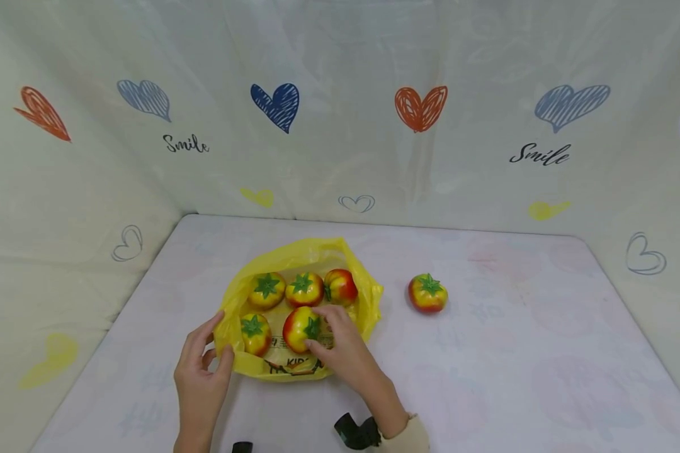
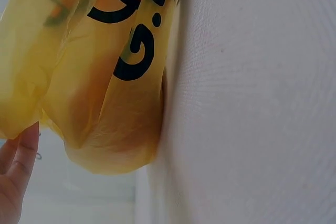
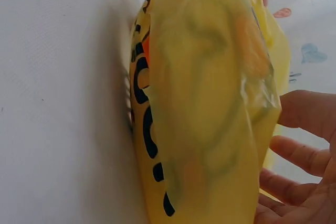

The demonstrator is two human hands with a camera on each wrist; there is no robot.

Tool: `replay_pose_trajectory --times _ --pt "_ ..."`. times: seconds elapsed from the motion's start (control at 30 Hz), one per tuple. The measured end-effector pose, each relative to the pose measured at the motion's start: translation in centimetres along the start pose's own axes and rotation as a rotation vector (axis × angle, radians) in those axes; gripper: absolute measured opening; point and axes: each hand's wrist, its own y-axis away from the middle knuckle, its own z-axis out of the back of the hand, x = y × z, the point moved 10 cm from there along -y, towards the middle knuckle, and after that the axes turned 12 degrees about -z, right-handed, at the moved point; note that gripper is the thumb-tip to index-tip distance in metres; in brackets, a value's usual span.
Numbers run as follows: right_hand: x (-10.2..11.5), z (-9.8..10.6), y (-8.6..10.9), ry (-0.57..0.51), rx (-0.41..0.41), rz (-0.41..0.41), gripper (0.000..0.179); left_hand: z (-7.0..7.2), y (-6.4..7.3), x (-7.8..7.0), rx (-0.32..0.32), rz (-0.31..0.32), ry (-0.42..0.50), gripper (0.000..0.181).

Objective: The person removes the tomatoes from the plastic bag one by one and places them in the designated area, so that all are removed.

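A yellow plastic bag (image 1: 368,302) sits with its mouth spread wide, several red-and-yellow toy tomatoes with green star-shaped tops inside. At its left rim my left hand (image 1: 201,362) holds the plastic between thumb and fingers; the left wrist view shows fingertips (image 2: 30,137) against the bag's side. My right hand (image 1: 345,346) reaches in over the near right rim and pinches one toy tomato (image 1: 296,328), its green top turned to the right. In the right wrist view, the bag's printed side hides that tomato, and the right fingers (image 3: 299,156) show beyond the bag's edge.
Another toy tomato (image 1: 427,293) lies on the white table (image 1: 487,377), right of the bag. Behind the table hangs a pale curtain (image 1: 340,126) printed with hearts. A black wrist-worn piece (image 1: 356,431) shows beside the right sleeve (image 1: 408,435).
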Motion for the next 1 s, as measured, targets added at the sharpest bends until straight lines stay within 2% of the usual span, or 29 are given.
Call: replay_pose_trajectory --times 0.23,0.4,0.53,0.83,1.0 --pt "-0.2 -1.1 -0.6 0.043 0.002 -0.005 0.047 0.0 0.0 -0.1 -0.004 -0.011 -0.002 0.056" --pt "0.1 -1.8 -0.7 0.056 0.000 0.027 0.043 0.0 0.0 -0.1 -0.007 -0.016 0.001 0.055" --pt "0.4 -2.5 -0.7 0.096 0.014 0.054 0.048 0.0 0.0 0.0 -0.008 -0.015 -0.001 0.055" --pt "0.3 -4.0 -0.7 0.211 0.123 0.021 0.061 0.0 -0.1 -0.1 -0.004 -0.010 0.000 0.055" --pt "0.3 -4.1 -0.6 0.223 0.116 0.041 0.064 -0.1 -0.1 0.0 -0.001 -0.008 -0.006 0.055"
